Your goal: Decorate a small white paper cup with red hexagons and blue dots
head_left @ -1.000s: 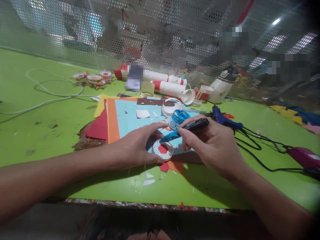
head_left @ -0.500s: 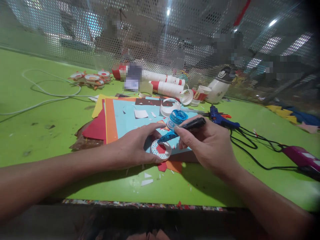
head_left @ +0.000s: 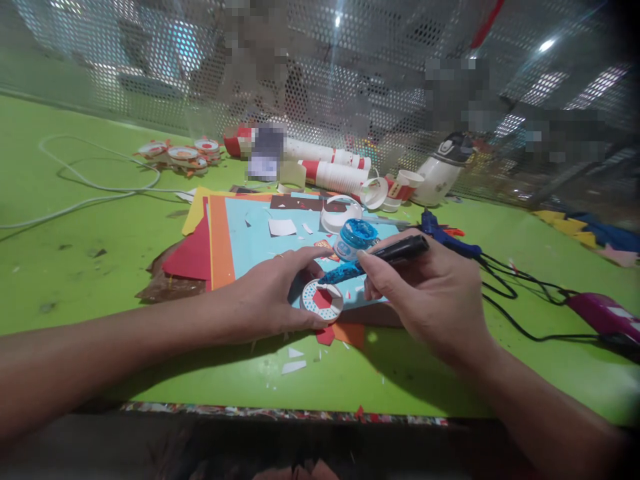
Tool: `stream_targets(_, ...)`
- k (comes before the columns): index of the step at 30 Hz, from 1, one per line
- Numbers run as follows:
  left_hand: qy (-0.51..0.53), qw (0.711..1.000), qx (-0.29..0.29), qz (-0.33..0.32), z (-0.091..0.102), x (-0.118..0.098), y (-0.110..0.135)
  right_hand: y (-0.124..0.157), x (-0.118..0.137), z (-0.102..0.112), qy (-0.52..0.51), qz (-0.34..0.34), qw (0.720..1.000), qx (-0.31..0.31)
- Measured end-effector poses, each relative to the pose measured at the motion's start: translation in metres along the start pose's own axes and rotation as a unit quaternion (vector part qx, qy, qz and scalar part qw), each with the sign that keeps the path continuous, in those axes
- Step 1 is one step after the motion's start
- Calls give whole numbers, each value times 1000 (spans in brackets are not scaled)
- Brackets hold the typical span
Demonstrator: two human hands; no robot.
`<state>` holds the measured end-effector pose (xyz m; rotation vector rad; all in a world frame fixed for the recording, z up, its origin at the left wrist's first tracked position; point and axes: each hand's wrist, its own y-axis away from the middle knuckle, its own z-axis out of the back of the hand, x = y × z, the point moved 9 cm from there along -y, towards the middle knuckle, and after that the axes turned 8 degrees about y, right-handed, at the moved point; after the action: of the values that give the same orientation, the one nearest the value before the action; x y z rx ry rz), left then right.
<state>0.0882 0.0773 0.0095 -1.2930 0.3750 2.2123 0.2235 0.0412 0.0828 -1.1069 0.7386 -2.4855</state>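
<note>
My left hand [head_left: 273,293] rests on the stacked coloured paper [head_left: 235,243] and pinches a small white round cup base [head_left: 323,300] with a red centre, thumb and forefinger at its rim. My right hand [head_left: 430,290] is closed on a black-handled paintbrush [head_left: 395,252] whose blue-covered tip [head_left: 340,272] touches the top edge of the cup base. A small open pot of blue paint [head_left: 354,238] stands just behind the brush tip.
Red-and-white paper cups [head_left: 335,175] lie at the back with a white bottle [head_left: 443,170]. A blue glue gun [head_left: 445,237] and black cable [head_left: 510,300] lie right; a purple device [head_left: 603,315] sits far right. A white cable [head_left: 95,193] loops left. Finished cup discs [head_left: 183,155] sit back left.
Both hands stay in place on the cup base. The brush handle has tilted slightly up and to the right; the tip stays at the rim.
</note>
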Motion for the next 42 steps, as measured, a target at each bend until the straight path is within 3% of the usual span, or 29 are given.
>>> stream_targets(31,0,1000,-1,-9,-1,0,0,0,-6,-10,-2,-1,999,45)
stream_targets(42,-3,1000,2,1,-2,3,0,5,3,-10,55,51,997,29)
